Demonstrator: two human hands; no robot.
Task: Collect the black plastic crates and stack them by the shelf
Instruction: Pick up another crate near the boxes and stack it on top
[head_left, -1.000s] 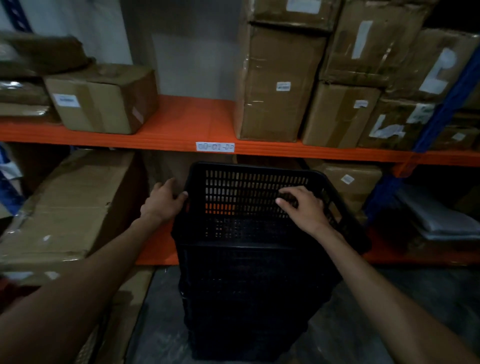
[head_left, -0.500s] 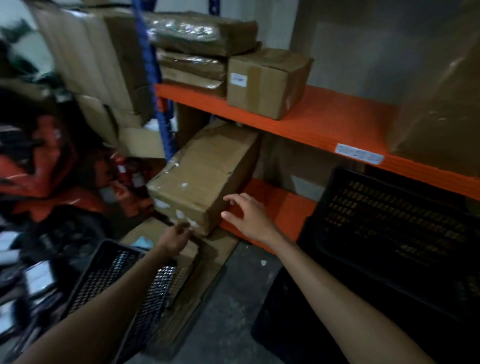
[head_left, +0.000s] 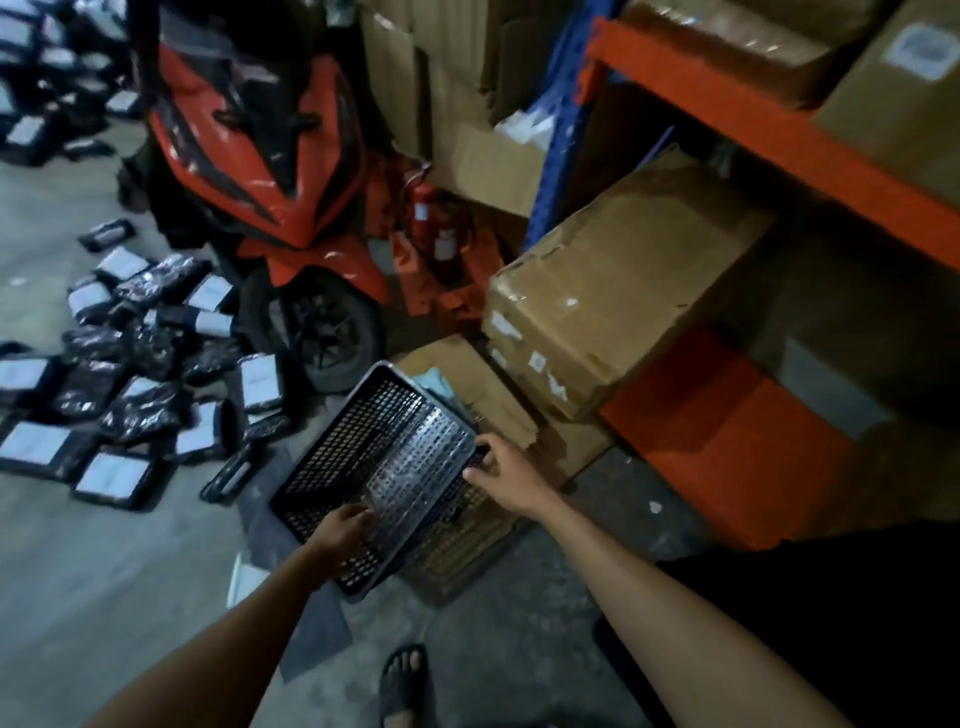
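Here, nearest the camera, a sandalled foot (head_left: 402, 675) stands on the concrete floor (head_left: 104, 597), and both bare forearms reach forward and down from it. The left hand (head_left: 340, 530) is curled over the near rim of a black crate (head_left: 379, 467), fingers closed on the mesh; the right hand (head_left: 506, 475) grips the crate's right-hand rim, fingers narrowed round the edge. The crate lies tilted, partly on flattened cardboard (head_left: 467, 551), its long axis running from the near right up to the far left, so both hands sit at its nearer end, equally close. Lifting it should mean drawing it back and to the right, toward the orange shelf (head_left: 727, 457). Beyond sit a large box (head_left: 623, 291), scattered parcels (head_left: 130, 374) and a red scooter (head_left: 270, 171).
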